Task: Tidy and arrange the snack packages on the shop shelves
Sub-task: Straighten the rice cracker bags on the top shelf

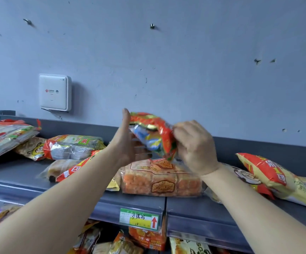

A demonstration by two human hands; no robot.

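Grey wall [185, 70] behind the top shelf [194, 204], a grey metal ledge cut off by the frame at both ends. Snack packs lie askew along the top shelf: a clear pack of orange cakes [162, 177] at its middle front, yellow-and-red bags [276, 176] at its right end, partly out of frame, and further packs [71, 146] toward its left end, the nearest half hidden behind the left forearm. Both bare forearms reach up from below the top shelf. Above its middle the red snack bag [154, 136] is held in the air, motion-blurred, print unreadable. Right hand [196, 145]: back to the camera, fingers curled, pinching the bag's right edge. Left hand [124, 143]: thumb upright against the bag's left end; fingers blurred beneath it, so their grasp cannot be told. White box [54, 92] on the wall above the shelf's left part. Price label [140, 219] on the shelf's front lip; packs below are mostly cut off
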